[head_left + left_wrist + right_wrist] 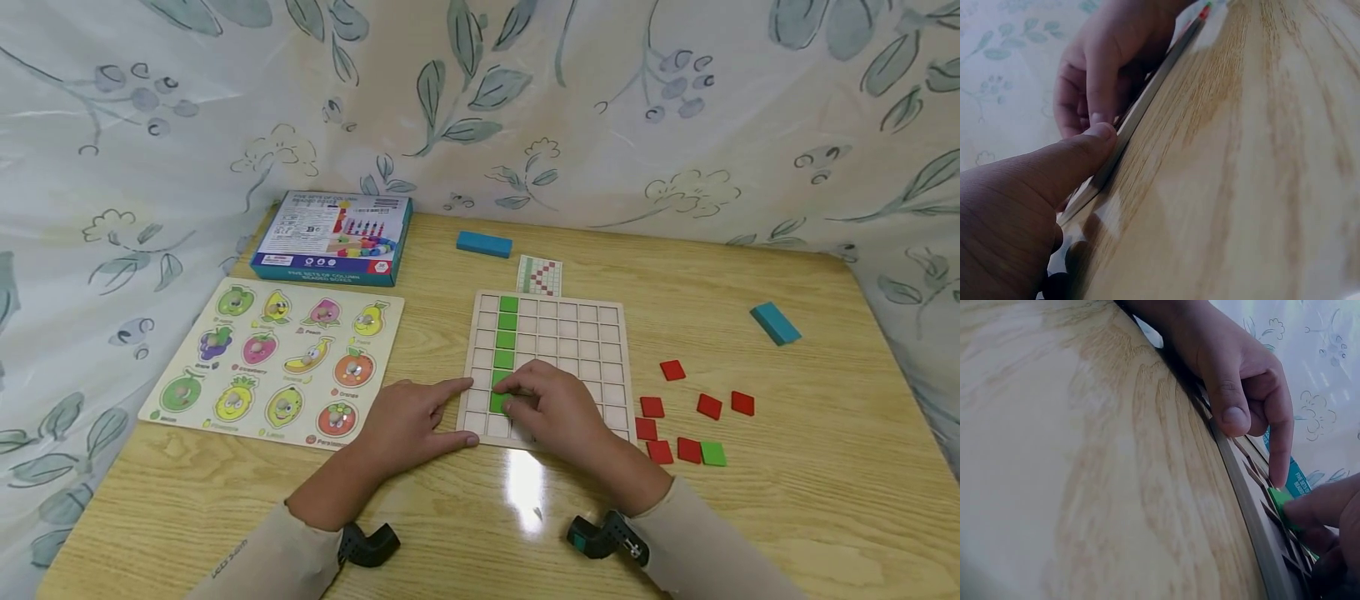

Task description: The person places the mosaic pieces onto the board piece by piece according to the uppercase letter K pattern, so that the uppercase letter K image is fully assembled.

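A wooden grid board point(567, 331) lies in the middle of the table, with a column of green square tiles point(504, 340) in its second column from the left. My right hand point(558, 408) reaches over the board's lower part and pinches a green tile point(1279, 499) between thumb and fingers, low in that column. In the right wrist view the tile sits close over the grid lines, partly hidden by the fingertips. At the board's left edge, my left hand point(408, 417) rests with index finger and thumb stretched out, their tips touching the rim.
Several red tiles point(672, 369) and a loose green tile point(713, 454) lie right of the board. A small pattern card point(540, 275) touches its far edge. Leftward are a fruit puzzle board point(386, 346) and a boxed set point(333, 237). Blue blocks point(483, 243) stand behind and at right.
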Motion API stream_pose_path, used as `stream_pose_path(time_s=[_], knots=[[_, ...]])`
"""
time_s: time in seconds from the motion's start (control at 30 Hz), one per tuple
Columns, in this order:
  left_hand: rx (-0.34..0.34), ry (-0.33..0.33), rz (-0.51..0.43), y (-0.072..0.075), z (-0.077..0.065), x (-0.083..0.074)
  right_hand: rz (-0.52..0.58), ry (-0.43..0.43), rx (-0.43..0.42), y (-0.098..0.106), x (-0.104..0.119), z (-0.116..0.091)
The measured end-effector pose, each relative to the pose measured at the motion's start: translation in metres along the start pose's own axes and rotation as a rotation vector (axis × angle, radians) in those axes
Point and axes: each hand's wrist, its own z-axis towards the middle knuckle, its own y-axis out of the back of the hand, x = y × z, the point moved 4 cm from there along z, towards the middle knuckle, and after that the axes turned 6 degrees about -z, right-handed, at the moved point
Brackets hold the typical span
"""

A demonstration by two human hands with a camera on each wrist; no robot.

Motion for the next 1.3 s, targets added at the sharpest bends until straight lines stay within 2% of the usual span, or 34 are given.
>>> stream_pose_path(time_s=[0.3, 0.77, 1.03, 1.3], knots=[[-0.003, -0.001, -0.003, 0.001, 0.0, -0.001, -0.033, 0.012, 0.029, -0.001, -0.001, -0.001], [0.005, 0.007, -0.014, -0.002, 0.0, 0.001, -0.038, 0.049, 0.022, 0.0, -0.002, -0.003], [0.004, 0.01, -0.015, 0.0, 0.0, -0.001, 0.039, 0.023, 0.039, 0.006, -0.002, -0.005], [-0.004, 0.002, -0.031, -0.001, -0.001, -0.001, 0.077, 0.017, 0.001, 0.015, -0.007, -0.016]])
